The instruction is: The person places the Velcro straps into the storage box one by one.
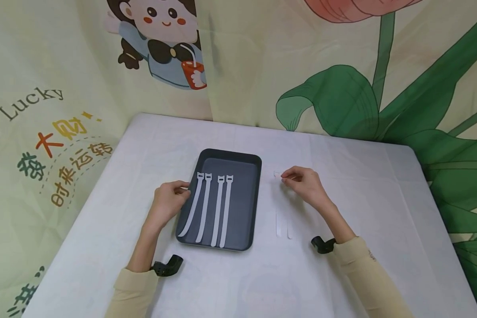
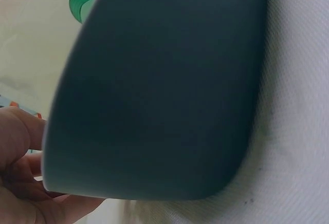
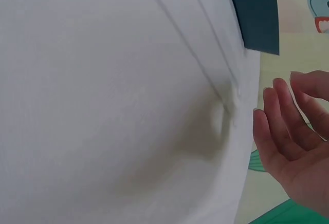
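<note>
A dark grey tray point(image 1: 244, 198) lies on the table with several white slotted cable straps point(image 1: 225, 212) side by side in it, slotted heads toward the far end. My left hand point(image 1: 168, 201) is at the tray's left rim, fingers bent loosely; in the left wrist view some fingers are partly hidden behind the tray wall point(image 2: 164, 95). To the right of the tray, two more white straps point(image 1: 278, 223) lie on the white cloth and barely stand out. Over their far ends hovers my right hand point(image 1: 305, 184); its fingers point(image 3: 280, 116) are loosely bent with nothing between them.
White cloth point(image 1: 262, 282) covers the table. Behind it hangs a printed curtain point(image 1: 246, 79) with a cartoon figure and green leaves. Each wrist carries a black camera, one at the left point(image 1: 168, 266) and one at the right point(image 1: 323, 245).
</note>
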Available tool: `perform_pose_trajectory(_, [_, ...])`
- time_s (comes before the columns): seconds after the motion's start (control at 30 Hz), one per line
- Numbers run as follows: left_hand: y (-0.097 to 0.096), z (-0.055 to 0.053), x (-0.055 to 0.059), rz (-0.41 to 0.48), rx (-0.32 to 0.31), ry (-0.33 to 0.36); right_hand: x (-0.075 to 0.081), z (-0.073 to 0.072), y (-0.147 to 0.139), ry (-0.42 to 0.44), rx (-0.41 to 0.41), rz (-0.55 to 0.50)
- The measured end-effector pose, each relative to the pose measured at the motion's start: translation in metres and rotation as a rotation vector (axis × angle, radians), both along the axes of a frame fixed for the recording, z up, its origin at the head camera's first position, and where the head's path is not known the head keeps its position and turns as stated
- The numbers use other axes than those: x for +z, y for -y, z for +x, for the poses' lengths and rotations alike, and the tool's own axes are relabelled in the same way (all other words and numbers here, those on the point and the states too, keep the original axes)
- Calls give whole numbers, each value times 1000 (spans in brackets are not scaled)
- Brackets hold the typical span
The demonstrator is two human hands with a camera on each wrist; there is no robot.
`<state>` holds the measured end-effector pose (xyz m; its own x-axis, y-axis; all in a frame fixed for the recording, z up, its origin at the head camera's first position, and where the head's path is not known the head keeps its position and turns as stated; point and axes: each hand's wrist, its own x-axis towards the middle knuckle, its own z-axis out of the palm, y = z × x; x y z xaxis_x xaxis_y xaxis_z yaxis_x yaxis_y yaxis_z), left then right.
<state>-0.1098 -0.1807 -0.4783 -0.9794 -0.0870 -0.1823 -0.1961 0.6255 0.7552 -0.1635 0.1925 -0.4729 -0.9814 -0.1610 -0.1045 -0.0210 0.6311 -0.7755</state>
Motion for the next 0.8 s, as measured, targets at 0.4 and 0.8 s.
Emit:
perform_pose_trajectory(0.4, [1, 0, 0, -4, 8, 8, -8, -16, -17, -18, -31, 61])
perform_pose_trajectory(0.8, [2, 0, 0, 5, -6, -2, -9, -31, -6, 82, 41, 239])
